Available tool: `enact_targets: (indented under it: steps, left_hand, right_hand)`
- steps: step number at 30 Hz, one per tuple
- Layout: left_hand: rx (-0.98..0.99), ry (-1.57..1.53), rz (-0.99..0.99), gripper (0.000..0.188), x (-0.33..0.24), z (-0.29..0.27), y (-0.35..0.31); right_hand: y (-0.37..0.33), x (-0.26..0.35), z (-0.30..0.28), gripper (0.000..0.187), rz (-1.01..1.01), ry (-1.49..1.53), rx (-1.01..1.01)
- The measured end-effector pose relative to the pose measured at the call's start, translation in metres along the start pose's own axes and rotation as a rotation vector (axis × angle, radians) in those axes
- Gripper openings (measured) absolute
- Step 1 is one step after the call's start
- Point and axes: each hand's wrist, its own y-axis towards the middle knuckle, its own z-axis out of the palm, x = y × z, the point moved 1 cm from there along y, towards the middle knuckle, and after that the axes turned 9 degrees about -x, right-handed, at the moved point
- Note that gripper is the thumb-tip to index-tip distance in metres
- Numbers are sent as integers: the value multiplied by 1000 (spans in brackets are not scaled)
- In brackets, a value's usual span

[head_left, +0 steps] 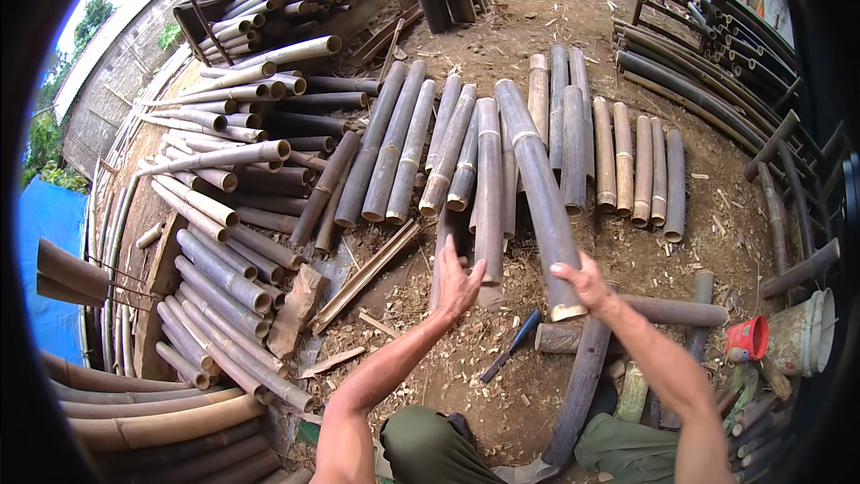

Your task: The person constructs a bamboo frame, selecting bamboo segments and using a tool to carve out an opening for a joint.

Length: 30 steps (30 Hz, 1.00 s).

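Observation:
My right hand (587, 285) grips the near end of a long dark bamboo pole (536, 188), which slants away from me toward the upper left. My left hand (459, 282) has its fingers stretched out beside the near end of a shorter bamboo piece (488, 184); whether the thumb touches it I cannot tell. Around these two lies a row of cut bamboo pieces, with dark ones (383, 139) to the left and tan ones (623, 157) to the right. On the ground below the hands rests a blue-handled blade (512, 345).
Stacked bamboo poles (235, 157) fill the left side. A split bamboo length (365, 276) lies near my left arm. Close to my right arm are a crosswise bamboo log (676, 311), a red pail (747, 339) and a pale bucket (800, 336). Wood chips litter the dirt.

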Motion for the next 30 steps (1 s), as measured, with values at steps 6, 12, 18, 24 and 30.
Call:
enact_targets:
  steps: [6, 12, 18, 24, 30]
  left_hand:
    - [-103, 407, 1155, 97, -142, -16, -38]
    - [478, -8, 950, 92, -187, -39, -106]
    - [520, -560, 304, 86, -185, -30, -160]
    - [433, -733, 86, 71, -169, -4, -188]
    - [391, -670, 204, 63, -160, -1, -213]
  right_hand:
    - [-139, 108, -80, 64, 395, 34, 328]
    - [-262, 120, -132, 96, 129, 308, 412]
    - [-345, 45, -156, 81, -137, -33, 9]
    - [-425, -31, -135, 72, -57, 321, -91]
    - [-483, -18, -123, 68, -181, 286, -141]
